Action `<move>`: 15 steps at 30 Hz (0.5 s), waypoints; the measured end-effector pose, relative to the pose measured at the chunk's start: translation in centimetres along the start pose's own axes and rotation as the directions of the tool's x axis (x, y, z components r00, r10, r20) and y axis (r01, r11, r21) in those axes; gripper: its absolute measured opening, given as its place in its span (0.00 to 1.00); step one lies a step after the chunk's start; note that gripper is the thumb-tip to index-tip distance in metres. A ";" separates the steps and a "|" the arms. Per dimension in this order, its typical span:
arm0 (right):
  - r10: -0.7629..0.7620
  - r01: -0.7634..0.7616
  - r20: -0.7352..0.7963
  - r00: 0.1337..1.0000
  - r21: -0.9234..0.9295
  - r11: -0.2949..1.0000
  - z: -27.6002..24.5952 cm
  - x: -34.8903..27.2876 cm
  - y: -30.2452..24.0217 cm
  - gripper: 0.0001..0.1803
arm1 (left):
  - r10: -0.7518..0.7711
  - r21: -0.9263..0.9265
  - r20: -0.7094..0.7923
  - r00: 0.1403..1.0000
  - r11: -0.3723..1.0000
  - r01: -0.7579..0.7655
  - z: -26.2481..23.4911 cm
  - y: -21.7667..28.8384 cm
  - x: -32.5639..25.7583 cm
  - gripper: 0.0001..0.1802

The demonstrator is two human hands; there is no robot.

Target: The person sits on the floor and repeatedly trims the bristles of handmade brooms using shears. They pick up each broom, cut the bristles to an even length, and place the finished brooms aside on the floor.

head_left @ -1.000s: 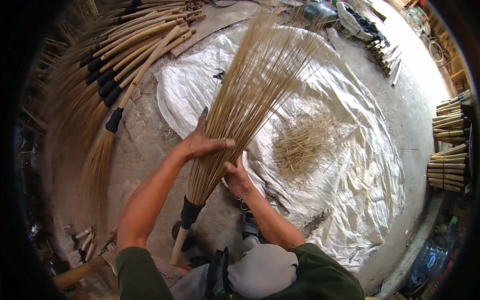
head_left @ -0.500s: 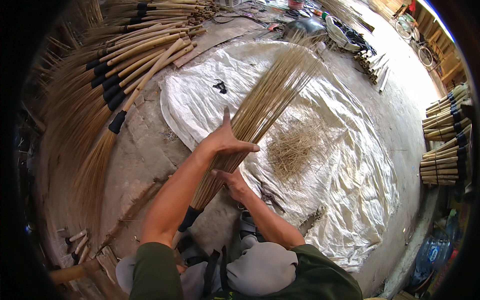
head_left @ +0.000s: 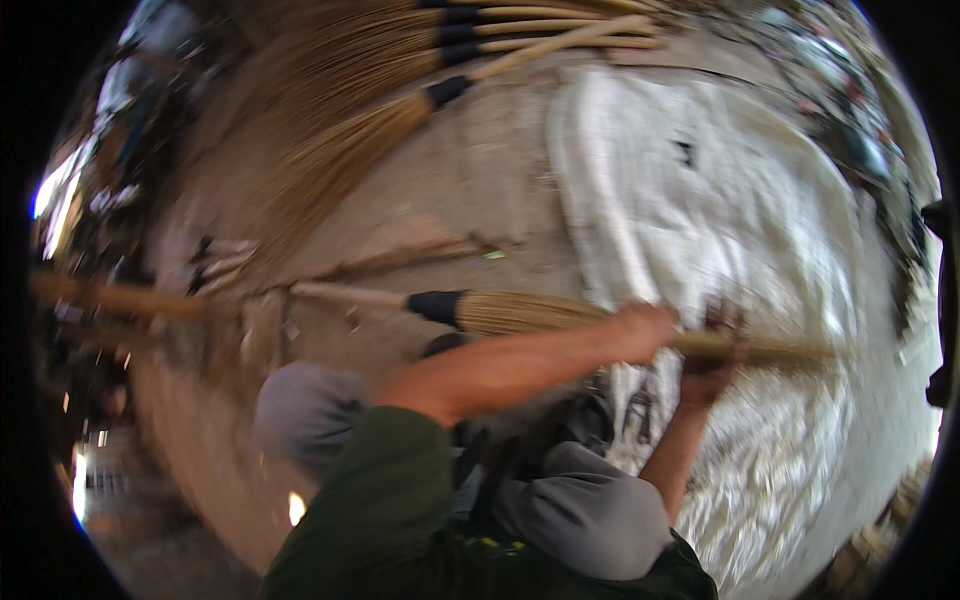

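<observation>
A broom [head_left: 530,312] lies level across in front of me, with its pale handle and black binding to the left and its bristles to the right. My left hand [head_left: 648,332] is closed around the bristles. Just beyond it, my right hand [head_left: 710,372] is blurred by motion, its palm under the bristles and its fingers up behind them. Between my hands the bristles are drawn into a narrow bundle, and their tips smear out past my right hand. Beneath my hands spreads a white woven sheet [head_left: 640,180].
Finished brooms [head_left: 380,125] with black bindings lie at the far left. A small black scrap [head_left: 686,152] rests on the sheet. Short handled pieces [head_left: 222,262] and a thick pole [head_left: 120,295] are on the left. Blurred clutter [head_left: 850,140] stands at the far right.
My view has turned left. The broom has gone from slanting away to lying level, its bristles pointing right. My left hand, spread before, is now closed on the bristles; my right has moved toward their tips.
</observation>
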State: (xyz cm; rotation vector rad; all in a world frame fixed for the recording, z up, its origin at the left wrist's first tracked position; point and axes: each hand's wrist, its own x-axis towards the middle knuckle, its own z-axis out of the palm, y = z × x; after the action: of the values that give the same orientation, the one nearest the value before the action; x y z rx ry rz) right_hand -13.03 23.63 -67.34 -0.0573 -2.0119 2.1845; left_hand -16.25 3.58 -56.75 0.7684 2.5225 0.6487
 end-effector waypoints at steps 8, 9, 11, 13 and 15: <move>0.185 -0.389 0.348 0.919 0.875 0.289 3.5 3.6 -2.1 0.15 | -0.336 -0.050 0.036 0.941 0.940 0.337 3.6 -0.8 1.2 0.38; 0.193 -0.394 0.352 0.916 0.882 0.259 4.2 3.7 -2.1 0.17 | -0.335 -0.045 0.034 0.942 0.941 0.336 3.2 -1.4 0.6 0.40; 0.255 -0.443 0.380 0.889 0.852 0.280 6.3 3.1 -1.5 0.17 | -0.385 -0.044 0.087 0.919 0.920 0.390 2.4 -2.9 -1.0 0.40; 0.345 -0.477 0.374 0.861 0.829 0.293 8.7 2.2 -0.5 0.18 | -0.434 -0.051 0.112 0.894 0.896 0.442 1.9 -4.8 -3.0 0.38; 0.411 -0.477 0.339 0.846 0.826 0.301 10.5 1.2 0.2 0.18 | -0.416 -0.033 0.141 0.898 0.905 0.425 1.9 -6.6 -4.5 0.35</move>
State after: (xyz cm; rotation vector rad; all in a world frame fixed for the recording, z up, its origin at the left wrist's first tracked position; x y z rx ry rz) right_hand -15.76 13.45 -66.55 -0.4636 -0.5487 3.3548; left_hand -14.49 -3.42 -60.69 0.2148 2.4199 0.5041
